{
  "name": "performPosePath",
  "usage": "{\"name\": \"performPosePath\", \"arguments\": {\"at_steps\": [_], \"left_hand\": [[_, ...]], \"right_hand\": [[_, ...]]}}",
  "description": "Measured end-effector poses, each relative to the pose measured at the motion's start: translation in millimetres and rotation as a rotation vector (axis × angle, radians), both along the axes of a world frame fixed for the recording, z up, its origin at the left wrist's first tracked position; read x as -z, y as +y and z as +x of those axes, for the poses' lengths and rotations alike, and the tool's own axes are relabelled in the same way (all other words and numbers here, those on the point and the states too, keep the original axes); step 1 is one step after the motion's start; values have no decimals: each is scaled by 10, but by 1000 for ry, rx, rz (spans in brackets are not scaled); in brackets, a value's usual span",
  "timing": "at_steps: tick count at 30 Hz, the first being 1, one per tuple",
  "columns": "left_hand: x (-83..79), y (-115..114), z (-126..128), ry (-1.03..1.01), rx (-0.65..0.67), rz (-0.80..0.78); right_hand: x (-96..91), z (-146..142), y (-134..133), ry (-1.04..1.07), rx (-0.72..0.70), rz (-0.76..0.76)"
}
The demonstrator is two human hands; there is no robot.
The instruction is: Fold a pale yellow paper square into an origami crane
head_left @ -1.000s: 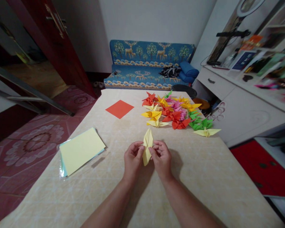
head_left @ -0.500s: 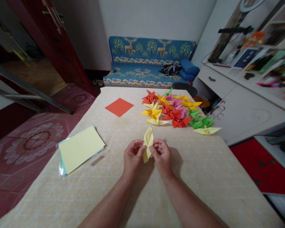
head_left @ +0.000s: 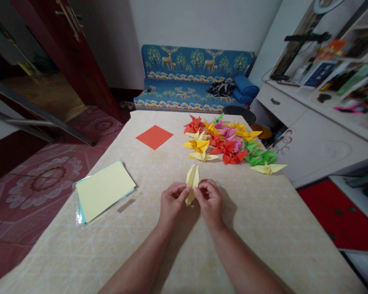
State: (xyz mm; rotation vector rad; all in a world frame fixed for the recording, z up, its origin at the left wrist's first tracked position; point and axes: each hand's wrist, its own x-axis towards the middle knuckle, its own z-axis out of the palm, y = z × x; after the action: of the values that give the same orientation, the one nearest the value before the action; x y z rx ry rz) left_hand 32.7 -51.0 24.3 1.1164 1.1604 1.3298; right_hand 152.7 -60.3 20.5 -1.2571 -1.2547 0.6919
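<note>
A piece of folded pale yellow paper (head_left: 192, 176) stands upright between my hands, just above the table. Its upper part splits into two long narrow points with a gap between them. My left hand (head_left: 174, 201) pinches its left side between thumb and fingers. On the right side, my right hand (head_left: 211, 199) grips it the same way, and the two thumbs nearly meet at its middle. Beyond the hands lies a cluster of folded paper cranes (head_left: 223, 148) in red, orange, yellow, pink and green. One pale yellow crane (head_left: 268, 168) sits at the cluster's right end.
A red paper square (head_left: 155, 137) lies flat at the far left of the table (head_left: 257, 253). Pale yellow sheets (head_left: 106, 191) rest on a clear plastic sleeve at left. Behind are a blue patterned sofa (head_left: 184, 90) and, to the right, a white cabinet (head_left: 322, 134).
The two upper points of the folded yellow paper have spread apart, opening a gap between them. Both hands keep their pinch in nearly the same place.
</note>
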Motion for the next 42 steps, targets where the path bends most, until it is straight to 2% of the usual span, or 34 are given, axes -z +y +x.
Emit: {"name": "performPosePath", "arguments": {"at_steps": [5,12,16,20,24,28,31,34,37,42], "left_hand": [[-14,-25,4,212,-63,156],[38,-39,40,373,-93,360],[43,-83,58,551,-35,430],[-5,-131,77,688,19,425],[-25,-129,72,601,31,475],[13,-119,41,434,-66,478],[16,-115,10,382,-118,452],[-31,-102,-20,384,-65,508],[-88,-84,-38,332,4,490],[-116,-63,-51,325,-56,483]], "right_hand": [[39,-37,3,-82,42,23],[92,-42,10,-142,39,56],[41,-46,10,-106,29,98],[28,-44,13,57,14,-32],[43,-14,20,235,-12,-131],[51,4,17,283,-71,-113],[68,-1,17,339,-99,-86],[87,-3,24,386,-120,-67],[95,2,30,461,-169,-69],[93,-3,39,529,-234,-42]]}}
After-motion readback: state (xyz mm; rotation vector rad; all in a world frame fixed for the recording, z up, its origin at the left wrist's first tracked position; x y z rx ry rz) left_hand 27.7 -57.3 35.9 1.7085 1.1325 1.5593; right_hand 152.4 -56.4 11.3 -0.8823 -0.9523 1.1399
